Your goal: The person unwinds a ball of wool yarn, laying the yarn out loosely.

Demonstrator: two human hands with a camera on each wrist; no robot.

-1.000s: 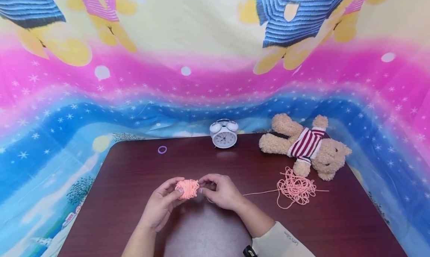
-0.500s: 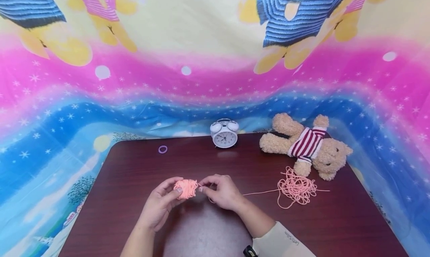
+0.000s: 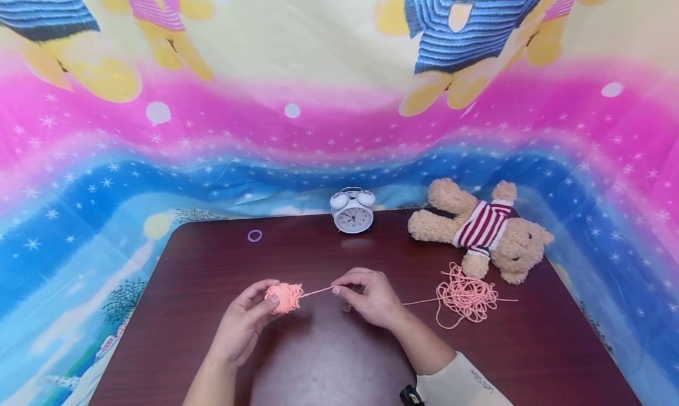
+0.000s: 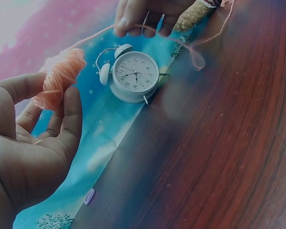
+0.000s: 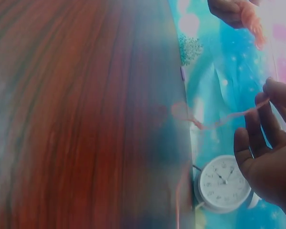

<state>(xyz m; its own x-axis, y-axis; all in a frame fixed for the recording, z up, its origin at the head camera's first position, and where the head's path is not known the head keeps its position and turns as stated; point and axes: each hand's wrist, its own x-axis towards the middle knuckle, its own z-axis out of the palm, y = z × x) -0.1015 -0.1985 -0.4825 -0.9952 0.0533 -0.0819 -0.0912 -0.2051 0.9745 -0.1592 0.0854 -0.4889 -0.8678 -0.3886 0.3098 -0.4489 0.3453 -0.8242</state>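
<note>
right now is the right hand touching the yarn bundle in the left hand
Apart. The head view shows a clear gap between the right hand and the yarn bundle, crossed only by a strand the right hand pinches.

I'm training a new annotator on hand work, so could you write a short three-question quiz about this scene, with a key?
1. True or false: the purple ring is touching the alarm clock.
2. Multiple choice: which grip holds the yarn bundle? a) left, b) right, c) neither.
3. Open: what lies on the table next to the teddy bear, on the side nearer the person?

Key
1. False; they lie apart.
2. a, the left grip; the right grip pinches a strand running from it.
3. A tangled yarn pile, peach-pink.
</note>
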